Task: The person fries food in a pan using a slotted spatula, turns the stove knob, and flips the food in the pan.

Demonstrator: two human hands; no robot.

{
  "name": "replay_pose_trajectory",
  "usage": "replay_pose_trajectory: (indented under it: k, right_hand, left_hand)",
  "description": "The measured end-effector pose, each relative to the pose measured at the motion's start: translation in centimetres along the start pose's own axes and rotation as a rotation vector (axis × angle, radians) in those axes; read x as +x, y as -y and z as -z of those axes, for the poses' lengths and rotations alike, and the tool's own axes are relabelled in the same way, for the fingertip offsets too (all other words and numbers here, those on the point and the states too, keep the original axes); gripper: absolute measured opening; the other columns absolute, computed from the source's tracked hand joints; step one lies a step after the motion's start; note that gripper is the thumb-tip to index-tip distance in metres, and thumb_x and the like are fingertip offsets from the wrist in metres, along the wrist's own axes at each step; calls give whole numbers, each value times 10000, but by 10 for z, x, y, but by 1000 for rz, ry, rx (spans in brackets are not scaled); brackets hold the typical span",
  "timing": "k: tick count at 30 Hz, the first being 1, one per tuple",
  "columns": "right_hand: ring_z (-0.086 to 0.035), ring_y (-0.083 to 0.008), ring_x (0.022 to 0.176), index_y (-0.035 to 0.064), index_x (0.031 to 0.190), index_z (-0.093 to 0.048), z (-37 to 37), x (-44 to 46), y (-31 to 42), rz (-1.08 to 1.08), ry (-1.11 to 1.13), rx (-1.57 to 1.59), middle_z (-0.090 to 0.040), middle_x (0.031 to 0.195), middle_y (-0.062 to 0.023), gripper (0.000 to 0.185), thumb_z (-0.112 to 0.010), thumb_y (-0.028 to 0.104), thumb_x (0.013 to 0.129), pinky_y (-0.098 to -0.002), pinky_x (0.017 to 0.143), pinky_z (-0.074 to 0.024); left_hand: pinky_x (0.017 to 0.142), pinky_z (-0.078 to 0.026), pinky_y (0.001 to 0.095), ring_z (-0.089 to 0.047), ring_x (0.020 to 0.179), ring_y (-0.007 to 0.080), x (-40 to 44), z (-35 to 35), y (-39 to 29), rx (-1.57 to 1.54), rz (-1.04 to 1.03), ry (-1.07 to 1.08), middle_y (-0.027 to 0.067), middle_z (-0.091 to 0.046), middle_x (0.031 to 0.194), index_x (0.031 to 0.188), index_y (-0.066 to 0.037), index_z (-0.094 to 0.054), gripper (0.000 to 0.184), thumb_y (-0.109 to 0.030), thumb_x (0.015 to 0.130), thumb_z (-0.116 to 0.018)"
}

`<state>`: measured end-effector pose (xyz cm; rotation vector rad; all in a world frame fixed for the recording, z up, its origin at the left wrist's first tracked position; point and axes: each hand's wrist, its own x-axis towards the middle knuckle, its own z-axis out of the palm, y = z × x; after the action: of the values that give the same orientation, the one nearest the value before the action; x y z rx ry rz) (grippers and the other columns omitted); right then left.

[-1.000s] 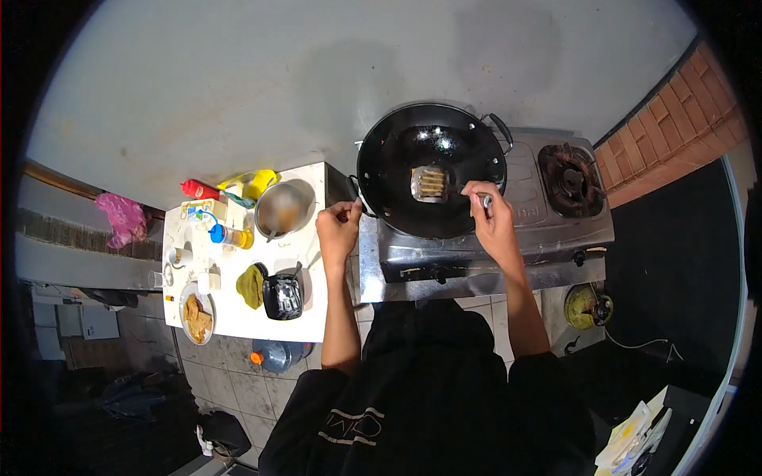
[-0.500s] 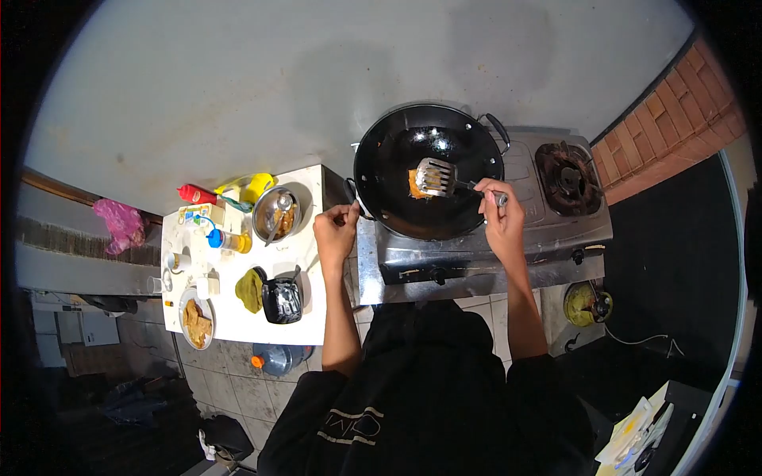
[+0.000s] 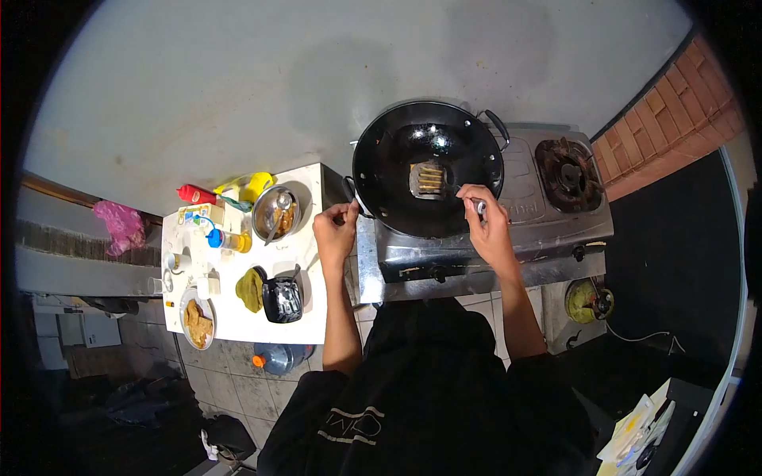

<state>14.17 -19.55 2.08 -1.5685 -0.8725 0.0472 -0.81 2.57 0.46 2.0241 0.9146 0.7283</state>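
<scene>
A large black wok (image 3: 397,135) sits on the left part of a metal gas stove (image 3: 524,230). My left hand (image 3: 335,230) is closed at the wok's left loop handle, pinching it near the rim. In my right hand (image 3: 486,222) is the handle of a slotted metal spatula (image 3: 429,180), reaching over the wok's front right rim. The spatula's slotted head lies flat over a piece of golden-brown food near the middle of the wok, and the food shows only through the slots and is mostly hidden.
On the white table (image 3: 238,321) at left stand a steel bowl (image 3: 276,213) with food and a spoon, a plate of fried food (image 3: 197,318), a black dish (image 3: 282,300), a green cloth (image 3: 250,290) and bottles. A second burner (image 3: 570,178) is at right.
Since half a second ago, the spatula head has turned from tilted beside the orange food to flat over it. My right hand has moved slightly left; my left hand stays at the handle.
</scene>
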Motion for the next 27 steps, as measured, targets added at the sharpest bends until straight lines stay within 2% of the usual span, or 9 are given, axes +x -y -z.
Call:
replay_pose_trajectory:
  k: [10, 16, 19, 27]
  right_hand:
    - [-621, -240, 902, -21, 993, -540, -12, 2, 10, 60, 64, 23, -615, 981, -136, 111, -549, -48, 886, -302, 804, -471]
    - [-589, -154, 775, -18, 991, -538, -19, 8, 17, 73, 17, 216, -613, 1012, -125, 105, -533, -58, 894, -265, 685, -482]
    - [-525, -92, 674, -22, 994, -532, -16, 14, 20, 100, -72, 234, -607, 1021, -119, 90, -506, -56, 915, -233, 617, -460]
    - [-542, -96, 712, -31, 1002, -537, -24, 41, 17, 140, -103, 279, -602, 996, -115, 84, -510, -41, 923, -227, 632, -466]
  left_hand:
    - [509, -397, 257, -445, 523, 80, 1, 0, 0, 0, 15, 2, 42, -525, 546, 807, 58, -685, 264, -204, 835, -712]
    - [506, -395, 252, -445, 524, 71, 0, 2, -4, -4, 18, 17, 33, -534, 550, 813, 62, -686, 255, -192, 835, -709]
    - [506, -396, 248, -452, 526, 65, -1, 2, -5, -11, 32, 9, 27, -543, 556, 819, 63, -689, 246, -182, 838, -705]
    - [512, -405, 246, -471, 531, 66, -3, 0, -1, -18, 28, -1, 30, -560, 566, 839, 65, -692, 247, -182, 840, -704]
